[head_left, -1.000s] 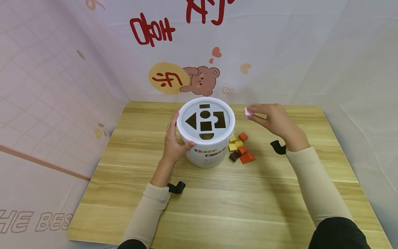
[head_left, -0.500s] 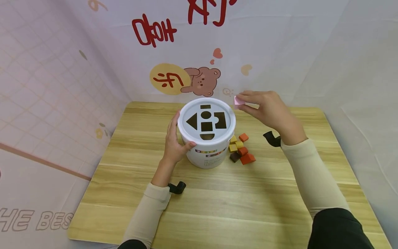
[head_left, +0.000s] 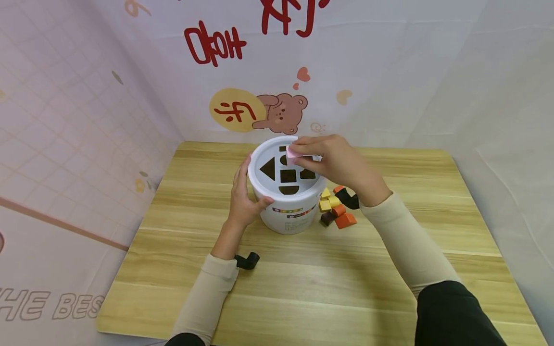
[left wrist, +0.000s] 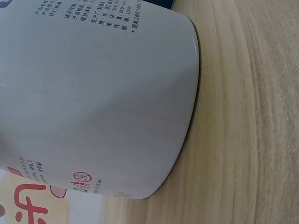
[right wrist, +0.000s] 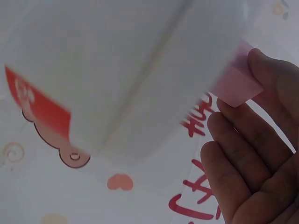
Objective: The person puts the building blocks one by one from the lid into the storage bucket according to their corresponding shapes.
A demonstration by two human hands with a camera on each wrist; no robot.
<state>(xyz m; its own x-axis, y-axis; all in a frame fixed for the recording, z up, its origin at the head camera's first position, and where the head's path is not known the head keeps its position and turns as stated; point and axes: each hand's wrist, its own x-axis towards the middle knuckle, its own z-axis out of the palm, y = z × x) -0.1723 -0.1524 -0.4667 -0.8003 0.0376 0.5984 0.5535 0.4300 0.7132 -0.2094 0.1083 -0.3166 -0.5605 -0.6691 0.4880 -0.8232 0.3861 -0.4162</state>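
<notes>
A white bucket (head_left: 279, 222) stands upright on the table, its lid (head_left: 269, 186) cut with several shaped holes. My left hand (head_left: 243, 204) holds the bucket's left side, thumb at the front below the rim and fingers toward the back. Above the lid, my right hand (head_left: 339, 161) pinches a pink block (head_left: 292, 154) between thumb and fingers. From the head, the block covers part of the round hole; whether it touches the lid I cannot tell. In the right wrist view the pink block (right wrist: 238, 86) shows beside the blurred bucket. The left wrist view shows the printed bucket wall (left wrist: 103, 102).
Right of the bucket lie several small blocks: a yellow block (head_left: 324, 206), an orange-red block (head_left: 346, 221) and a dark brown block (head_left: 327, 219) among them. A printed cloth (head_left: 381, 86) hangs behind the wooden table (head_left: 294, 288).
My right hand has carried the pink block leftward, from beside the bucket to above its lid. The left hand stays on the bucket.
</notes>
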